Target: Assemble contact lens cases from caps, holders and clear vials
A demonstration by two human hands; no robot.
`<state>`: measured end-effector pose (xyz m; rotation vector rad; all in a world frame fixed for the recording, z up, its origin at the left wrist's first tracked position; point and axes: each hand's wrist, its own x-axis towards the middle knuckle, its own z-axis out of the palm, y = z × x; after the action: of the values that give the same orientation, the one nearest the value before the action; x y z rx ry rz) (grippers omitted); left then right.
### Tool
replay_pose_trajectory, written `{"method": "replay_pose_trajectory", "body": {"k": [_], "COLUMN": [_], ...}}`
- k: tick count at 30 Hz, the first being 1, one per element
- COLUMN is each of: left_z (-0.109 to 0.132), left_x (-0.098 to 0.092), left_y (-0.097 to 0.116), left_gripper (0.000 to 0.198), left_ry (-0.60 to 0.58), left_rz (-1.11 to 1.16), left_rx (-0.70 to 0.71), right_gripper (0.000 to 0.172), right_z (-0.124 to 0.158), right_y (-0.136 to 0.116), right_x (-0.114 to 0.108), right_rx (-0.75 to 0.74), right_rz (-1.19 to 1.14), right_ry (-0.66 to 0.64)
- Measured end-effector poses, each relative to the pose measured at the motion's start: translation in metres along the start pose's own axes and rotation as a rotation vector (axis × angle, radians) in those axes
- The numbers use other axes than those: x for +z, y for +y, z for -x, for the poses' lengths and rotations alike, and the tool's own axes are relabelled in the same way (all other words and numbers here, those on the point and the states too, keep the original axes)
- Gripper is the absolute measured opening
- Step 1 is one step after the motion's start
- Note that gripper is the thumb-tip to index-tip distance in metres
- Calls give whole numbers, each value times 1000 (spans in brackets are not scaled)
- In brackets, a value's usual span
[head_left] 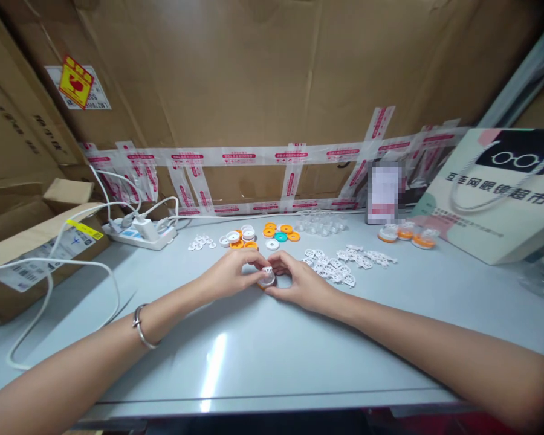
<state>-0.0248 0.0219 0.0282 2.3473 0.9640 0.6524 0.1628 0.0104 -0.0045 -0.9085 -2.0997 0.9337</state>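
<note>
Between my hands, on the table, stands a small round toy (267, 279) with an orange base, a clear dome and a white openwork piece on top. My left hand (236, 272) is closed on it from the left, thumb and fingers at the white top piece. From the right, my right hand (303, 281) wraps thumb and fingers round its side. Just behind lie orange and white plastic rings (251, 245), a white disc (272, 244) and a teal ring (280, 237). White openwork pieces (330, 269) are spread beyond my right hand.
Clear domes (321, 223) and small white parts (202, 243) lie farther back. Several similar toys (424, 239) stand beside a paper bag (494, 199) and a propped phone (383, 193). A power strip (140, 235), white cables (115, 284) and an open carton (40, 260) occupy the left.
</note>
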Motion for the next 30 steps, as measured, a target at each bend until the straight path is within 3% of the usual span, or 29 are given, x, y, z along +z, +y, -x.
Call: {"method": "replay_pose_trajectory", "body": {"k": [4,7,10,13,18,23,30], "left_z": [1,2,3,4,3,5,8], "left_x": [-1,-2,-3,-3,-3,-7,-4], "left_y": [0,-1,-3,-4,-4,-5,-10], "left_gripper": [16,19,27,29,29,32,62], "left_ry": [18,36,51,49,31,35,-35], "left_rz": [20,7,-13,-13,-4,-11,-41], "left_rx": [8,12,8,4,14,-1,-96], "right_gripper": [45,29,24,21,29,23,21], "right_z": [-7,-21,-41,-59,-77,-81,-76], "right_y": [-8,-5,12,35,62,71,40], "right_x": [-25,-61,-98,-122,-130,-124,-131], "right_rx": [20,12,64,91,124,146,87], "right_rz": [43,118,456,696,796,813,731], "right_ry": [8,168,348,289,162,131,291]}}
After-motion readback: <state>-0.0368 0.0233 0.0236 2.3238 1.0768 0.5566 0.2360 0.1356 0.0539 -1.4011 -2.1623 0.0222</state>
